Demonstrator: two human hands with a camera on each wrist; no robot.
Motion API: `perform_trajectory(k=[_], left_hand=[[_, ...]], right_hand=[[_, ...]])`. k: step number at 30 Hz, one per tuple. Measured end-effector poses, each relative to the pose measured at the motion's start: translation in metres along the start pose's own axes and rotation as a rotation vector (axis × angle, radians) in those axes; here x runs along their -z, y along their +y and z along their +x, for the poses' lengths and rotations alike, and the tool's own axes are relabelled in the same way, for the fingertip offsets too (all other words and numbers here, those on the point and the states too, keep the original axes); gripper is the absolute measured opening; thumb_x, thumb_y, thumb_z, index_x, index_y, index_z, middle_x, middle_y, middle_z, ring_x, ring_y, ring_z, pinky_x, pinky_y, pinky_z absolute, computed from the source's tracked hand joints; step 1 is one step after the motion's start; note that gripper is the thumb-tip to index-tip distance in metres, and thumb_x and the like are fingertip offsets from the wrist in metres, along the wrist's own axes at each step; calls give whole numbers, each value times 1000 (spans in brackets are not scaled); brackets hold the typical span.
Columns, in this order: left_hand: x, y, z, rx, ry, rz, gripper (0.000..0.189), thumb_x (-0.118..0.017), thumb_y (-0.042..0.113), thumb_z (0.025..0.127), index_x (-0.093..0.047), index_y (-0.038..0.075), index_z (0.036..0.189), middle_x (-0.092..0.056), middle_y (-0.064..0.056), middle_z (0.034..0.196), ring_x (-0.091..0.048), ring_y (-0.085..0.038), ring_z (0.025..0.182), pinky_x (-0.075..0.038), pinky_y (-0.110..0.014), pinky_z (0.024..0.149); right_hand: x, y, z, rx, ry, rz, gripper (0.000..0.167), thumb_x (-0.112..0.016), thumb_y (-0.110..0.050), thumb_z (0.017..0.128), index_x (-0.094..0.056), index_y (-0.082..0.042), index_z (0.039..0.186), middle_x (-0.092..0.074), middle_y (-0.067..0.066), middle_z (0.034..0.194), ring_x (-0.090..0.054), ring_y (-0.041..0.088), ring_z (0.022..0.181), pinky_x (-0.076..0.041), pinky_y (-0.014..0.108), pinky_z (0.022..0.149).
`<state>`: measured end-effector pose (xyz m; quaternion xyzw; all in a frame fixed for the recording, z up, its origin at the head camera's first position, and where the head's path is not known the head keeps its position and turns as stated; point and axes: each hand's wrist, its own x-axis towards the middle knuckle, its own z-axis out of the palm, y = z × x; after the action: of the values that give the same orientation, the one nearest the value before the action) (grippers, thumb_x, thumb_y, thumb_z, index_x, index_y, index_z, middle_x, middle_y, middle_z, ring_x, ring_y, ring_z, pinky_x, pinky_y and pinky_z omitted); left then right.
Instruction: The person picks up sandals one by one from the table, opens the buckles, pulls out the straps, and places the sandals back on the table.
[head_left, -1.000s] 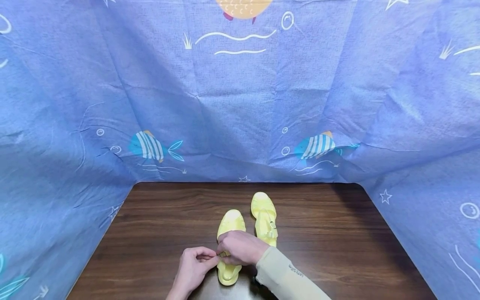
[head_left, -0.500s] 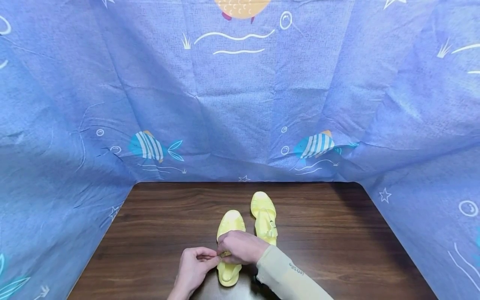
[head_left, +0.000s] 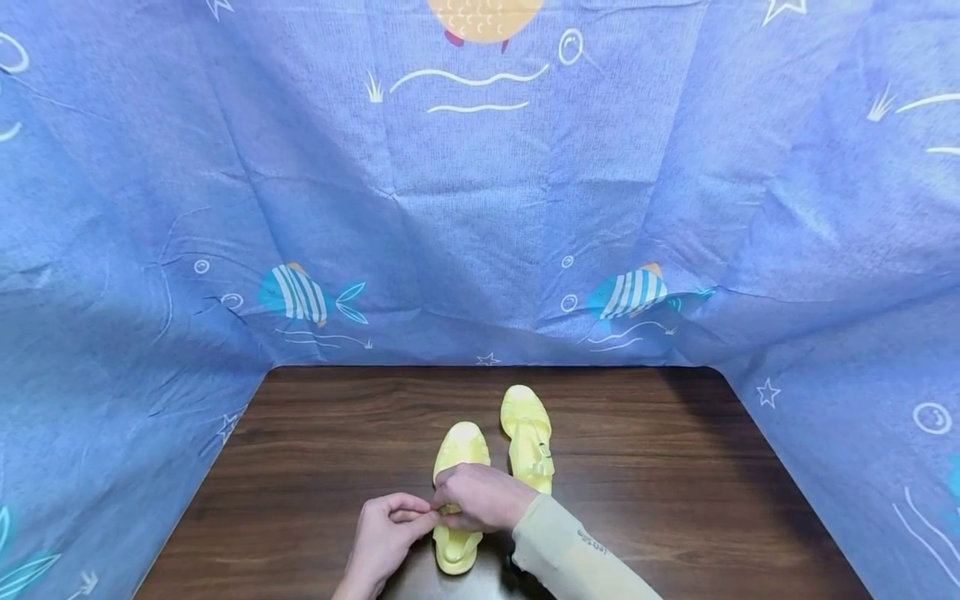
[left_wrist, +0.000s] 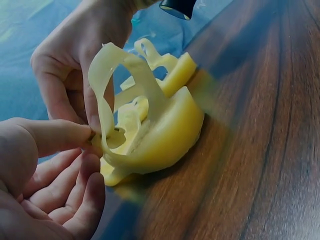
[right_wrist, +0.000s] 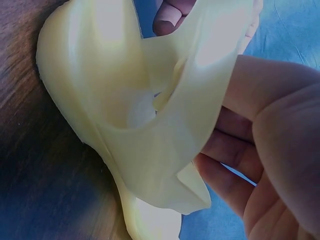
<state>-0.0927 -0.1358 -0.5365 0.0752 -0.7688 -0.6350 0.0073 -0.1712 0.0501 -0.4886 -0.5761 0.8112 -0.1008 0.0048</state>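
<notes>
A pale yellow jelly sandal [head_left: 459, 443] lies on the brown table, toe pointing away, with both hands at its left side. My left hand [head_left: 386, 533] pinches the ankle strap's end by the small buckle [left_wrist: 116, 137] between thumb and forefinger. Reaching across from the right, my right hand [head_left: 483, 496] holds the strap [right_wrist: 192, 100] with its fingers, partly hiding the sandal's middle. In the left wrist view the strap stands up in a loop above the heel cup [left_wrist: 172, 137]. The fingertips of both hands meet close together at the buckle.
The matching yellow sandal [head_left: 522, 408] lies to the right and farther back, its rear near my right wrist. Dark wood-grain table [head_left: 660, 475] extends on both sides. Blue cloth [head_left: 465, 250] printed with fish hangs behind and beside the table.
Both hands stay at the strap with almost no movement. The whole head view shifts very slightly.
</notes>
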Motion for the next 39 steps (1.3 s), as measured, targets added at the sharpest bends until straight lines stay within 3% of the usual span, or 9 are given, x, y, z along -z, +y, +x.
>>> perform_trajectory(k=[11,20,23,27,32,39], left_hand=[[-4,3,-1,79,18,-96,20,-88,0,75,-72,-5,87,-75,-10,71,-66,-11,61,-54,-22,60],[-7,1,-3,147,33,-199,26,-84,-2,76,-58,4,78,-63,1,62,-59,-9,59,-53,-23,60],[-7,-1,-2,103,26,-159,23,-84,0,77,-61,2,78,-63,2,62,-59,-8,58,-51,-22,58],[-6,-2,-1,-6,-2,-59,17,-85,4,80,-69,-2,81,-69,-1,67,-64,-7,61,-53,-20,60],[-2,-1,0,-126,-37,44,13,-86,7,83,-74,3,82,-74,-2,75,-68,-4,68,-57,-20,65],[3,-1,1,-188,-55,163,9,-88,11,84,-78,11,84,-77,1,79,-69,-2,71,-58,-21,67]], right_hand=[[-2,-1,1,6,23,-33,7,-84,-18,88,-80,-24,91,-56,-14,79,-41,-7,68,-36,5,61],[-4,0,2,9,29,-33,7,-82,-19,90,-78,-23,87,-51,-15,78,-39,-7,67,-36,5,60],[-5,0,2,11,45,-66,8,-83,-22,89,-77,-25,86,-50,-16,76,-40,-6,66,-35,8,59],[-5,1,1,-10,60,-139,8,-84,-30,87,-76,-31,87,-55,-19,77,-48,-7,70,-37,13,62],[-5,1,1,-56,44,-151,7,-83,-37,88,-78,-35,93,-64,-22,83,-55,-6,78,-40,16,67],[-3,2,0,-104,-1,-75,6,-79,-37,93,-79,-34,98,-68,-22,88,-54,-12,76,-44,19,69]])
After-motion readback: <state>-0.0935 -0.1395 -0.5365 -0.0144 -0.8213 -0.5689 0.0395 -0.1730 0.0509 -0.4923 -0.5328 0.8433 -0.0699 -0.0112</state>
